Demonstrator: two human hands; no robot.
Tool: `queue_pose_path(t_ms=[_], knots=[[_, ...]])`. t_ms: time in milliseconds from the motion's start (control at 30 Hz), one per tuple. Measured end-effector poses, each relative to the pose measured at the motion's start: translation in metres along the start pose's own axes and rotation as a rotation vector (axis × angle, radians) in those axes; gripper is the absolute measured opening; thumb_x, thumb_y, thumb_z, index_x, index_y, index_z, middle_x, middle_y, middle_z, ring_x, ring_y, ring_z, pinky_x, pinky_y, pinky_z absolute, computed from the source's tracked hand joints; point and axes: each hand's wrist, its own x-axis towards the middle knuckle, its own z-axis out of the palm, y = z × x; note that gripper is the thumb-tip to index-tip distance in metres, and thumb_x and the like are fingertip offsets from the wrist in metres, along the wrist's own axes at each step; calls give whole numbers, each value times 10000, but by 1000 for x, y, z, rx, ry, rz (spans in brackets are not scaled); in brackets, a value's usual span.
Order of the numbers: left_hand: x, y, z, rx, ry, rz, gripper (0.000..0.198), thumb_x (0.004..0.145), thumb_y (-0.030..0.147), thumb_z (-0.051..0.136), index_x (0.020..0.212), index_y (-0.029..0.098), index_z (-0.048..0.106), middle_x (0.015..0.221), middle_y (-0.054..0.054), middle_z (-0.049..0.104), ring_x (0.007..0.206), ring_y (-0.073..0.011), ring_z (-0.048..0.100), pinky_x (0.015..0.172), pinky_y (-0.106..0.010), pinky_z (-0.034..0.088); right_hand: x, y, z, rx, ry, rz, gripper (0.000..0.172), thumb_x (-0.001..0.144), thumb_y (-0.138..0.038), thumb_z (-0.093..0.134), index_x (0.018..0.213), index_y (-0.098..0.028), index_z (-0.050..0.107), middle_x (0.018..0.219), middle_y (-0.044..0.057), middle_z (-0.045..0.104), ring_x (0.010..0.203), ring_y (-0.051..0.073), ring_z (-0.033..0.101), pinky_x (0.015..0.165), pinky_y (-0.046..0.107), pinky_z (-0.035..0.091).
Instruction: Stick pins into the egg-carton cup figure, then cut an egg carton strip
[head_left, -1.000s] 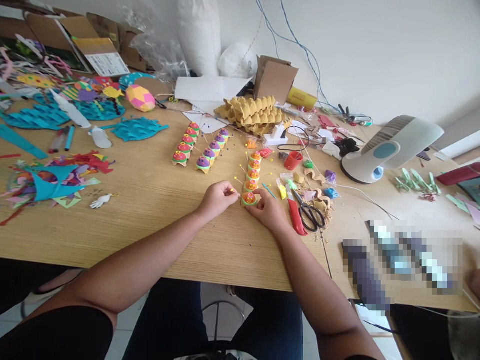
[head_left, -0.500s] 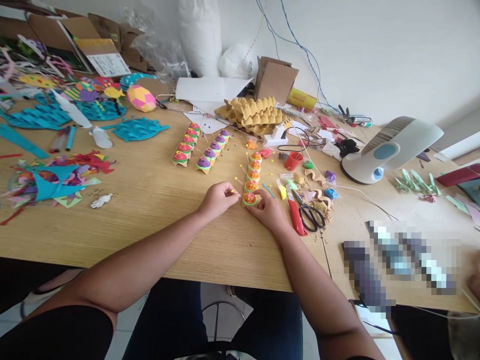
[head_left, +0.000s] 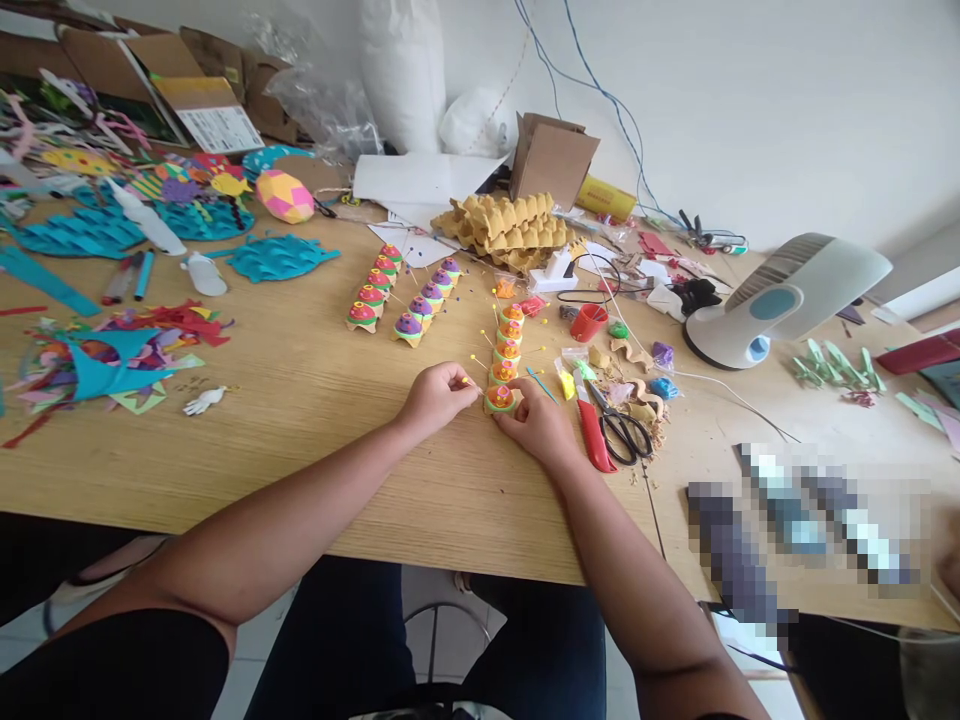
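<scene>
An orange caterpillar (head_left: pixel 507 351) made from an egg-carton strip lies in front of me, with yellow-tipped pins sticking out along its sides. At its nearest segment, my right hand (head_left: pixel 536 425) is closed on the edge with thumb and fingers. Just left of that segment, my left hand (head_left: pixel 442 395) pinches a thin yellow-headed pin (head_left: pixel 466 381), whose far end points at the caterpillar. Further left stand a red caterpillar (head_left: pixel 373 290) and a purple caterpillar (head_left: pixel 427 303) of the same make, with dark-tipped pins.
Right of my right hand lie a red utility knife (head_left: pixel 596 435), black-handled scissors (head_left: pixel 628 435) and clay lumps. A white fan (head_left: pixel 780 300) stands beyond. Egg cartons (head_left: pixel 506 228) sit at the back; paper scraps (head_left: pixel 142 350) lie left. Pixelated objects (head_left: pixel 735 550) are at the right.
Both hands keep nearly the same position at the orange caterpillar. The whole view has shifted very slightly.
</scene>
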Motion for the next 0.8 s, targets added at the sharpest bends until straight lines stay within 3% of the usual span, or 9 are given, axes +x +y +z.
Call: queue_pose_path(t_ms=[800], knots=[[0, 1, 0, -5, 0, 25, 138, 696, 298, 671, 688, 186, 591, 664, 2, 669, 631, -142, 605, 612, -255, 434, 1, 1, 3, -27, 26, -12, 527, 811, -462, 711, 1298, -321, 567, 665, -74, 589, 603, 141, 554, 533, 253, 273]])
